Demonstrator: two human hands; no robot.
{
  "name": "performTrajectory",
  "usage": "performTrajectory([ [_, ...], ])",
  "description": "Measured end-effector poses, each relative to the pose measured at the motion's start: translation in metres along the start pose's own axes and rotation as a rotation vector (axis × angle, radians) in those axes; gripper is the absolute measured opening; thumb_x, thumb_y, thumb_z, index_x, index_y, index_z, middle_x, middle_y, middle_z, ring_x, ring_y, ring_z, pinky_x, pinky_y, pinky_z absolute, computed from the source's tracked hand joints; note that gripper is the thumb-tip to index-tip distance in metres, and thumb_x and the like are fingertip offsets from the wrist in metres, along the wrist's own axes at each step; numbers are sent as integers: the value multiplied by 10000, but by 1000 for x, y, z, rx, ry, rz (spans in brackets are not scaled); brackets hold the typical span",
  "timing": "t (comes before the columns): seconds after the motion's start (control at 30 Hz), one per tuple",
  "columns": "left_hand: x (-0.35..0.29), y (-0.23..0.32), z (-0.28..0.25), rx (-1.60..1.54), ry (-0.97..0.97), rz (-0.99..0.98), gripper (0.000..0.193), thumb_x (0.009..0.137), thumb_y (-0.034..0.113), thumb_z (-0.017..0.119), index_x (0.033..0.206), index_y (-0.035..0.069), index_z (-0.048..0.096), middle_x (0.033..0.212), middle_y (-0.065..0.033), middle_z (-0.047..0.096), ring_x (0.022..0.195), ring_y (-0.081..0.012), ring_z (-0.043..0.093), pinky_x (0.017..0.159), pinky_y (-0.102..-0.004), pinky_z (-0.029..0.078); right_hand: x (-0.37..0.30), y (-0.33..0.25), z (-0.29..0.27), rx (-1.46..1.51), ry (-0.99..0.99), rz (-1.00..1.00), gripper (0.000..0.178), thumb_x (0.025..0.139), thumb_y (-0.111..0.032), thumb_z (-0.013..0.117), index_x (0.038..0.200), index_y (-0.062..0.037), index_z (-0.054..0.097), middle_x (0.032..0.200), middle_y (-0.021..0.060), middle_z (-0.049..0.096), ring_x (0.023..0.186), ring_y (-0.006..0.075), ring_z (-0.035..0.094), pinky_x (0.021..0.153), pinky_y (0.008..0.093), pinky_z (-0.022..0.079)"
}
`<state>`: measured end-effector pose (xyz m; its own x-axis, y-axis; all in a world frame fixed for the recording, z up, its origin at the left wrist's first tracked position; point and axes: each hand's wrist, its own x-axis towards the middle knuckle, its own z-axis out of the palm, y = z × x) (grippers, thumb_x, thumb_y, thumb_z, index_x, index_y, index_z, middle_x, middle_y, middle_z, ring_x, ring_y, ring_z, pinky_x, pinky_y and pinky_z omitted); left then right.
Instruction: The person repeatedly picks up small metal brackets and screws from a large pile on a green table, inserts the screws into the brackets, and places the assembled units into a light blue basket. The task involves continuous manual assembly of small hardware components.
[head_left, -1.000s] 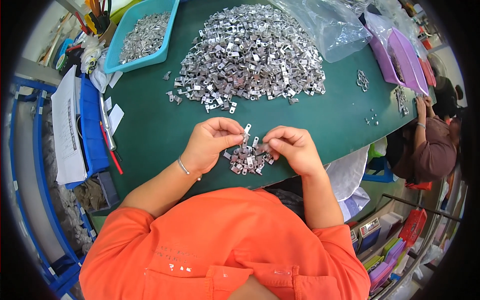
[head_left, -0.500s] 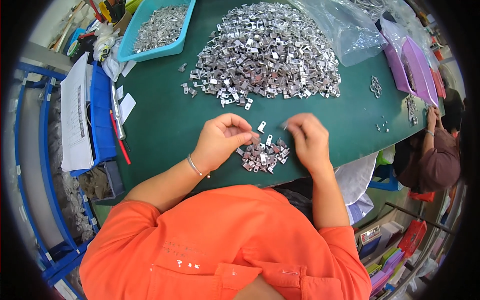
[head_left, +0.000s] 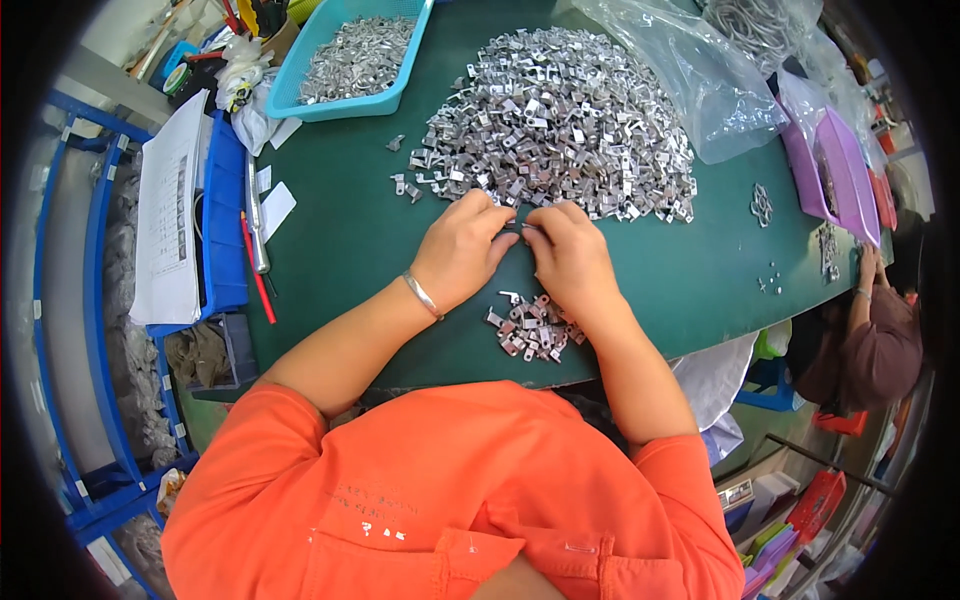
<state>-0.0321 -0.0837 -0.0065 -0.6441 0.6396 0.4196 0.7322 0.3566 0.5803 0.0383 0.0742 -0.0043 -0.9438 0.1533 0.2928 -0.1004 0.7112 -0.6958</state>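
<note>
My left hand [head_left: 459,247] and my right hand [head_left: 573,262] meet fingertip to fingertip at the near edge of a large heap of small silver metal brackets [head_left: 560,120]. Both have thumb and forefinger pinched. A bit of a metal bracket shows at the left fingertips; a small shiny metal piece peeks out at the right ones, mostly hidden by the fingers. Nearer my body, just below my right wrist, lies a smaller pile of brackets [head_left: 535,330], several with a hole in a bent tab.
On the green table [head_left: 330,230] stand a turquoise basket [head_left: 385,103] of metal parts, far left, and a purple bin [head_left: 855,190], right. Clear plastic bag [head_left: 700,90] lies beside the heap. Papers [head_left: 165,220] rest by a blue bin at left. A co-worker [head_left: 880,340] sits at right.
Both hands have moved away from the small pile, forward to the big heap's near edge, and come together. The whole view has shifted slightly.
</note>
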Motion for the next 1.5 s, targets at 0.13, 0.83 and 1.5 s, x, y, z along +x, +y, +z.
performTrajectory([
  [0.13, 3, -4, 6, 66, -15, 46, 227, 731, 24, 732, 930, 29, 624, 862, -113, 572, 707, -297, 597, 637, -361, 503, -13, 11, -23, 941, -163, 457, 136, 896, 45, 578, 1023, 43, 628, 893, 94, 669, 769, 154, 655, 671, 268, 542],
  [0.83, -26, 11, -21, -1503, -208, -933, 180, 900, -3, 603, 1076, 0, 568, 949, -95, 654, 803, -167, 668, 745, -290, 566, 4, 25, -10, -261, 279, -122, 126, 784, -6, 662, 906, -32, 646, 819, 123, 587, 788, 326, 595, 703, 410, 494],
  [1.5, -30, 15, -30, -433, -394, -173, 143, 758, 15, 712, 889, 39, 663, 916, -74, 626, 732, -184, 606, 638, -287, 493, -19, -8, -48, 328, -462, 50, 79, 822, -68, 653, 861, -7, 682, 884, 126, 683, 793, 304, 649, 700, 364, 525],
])
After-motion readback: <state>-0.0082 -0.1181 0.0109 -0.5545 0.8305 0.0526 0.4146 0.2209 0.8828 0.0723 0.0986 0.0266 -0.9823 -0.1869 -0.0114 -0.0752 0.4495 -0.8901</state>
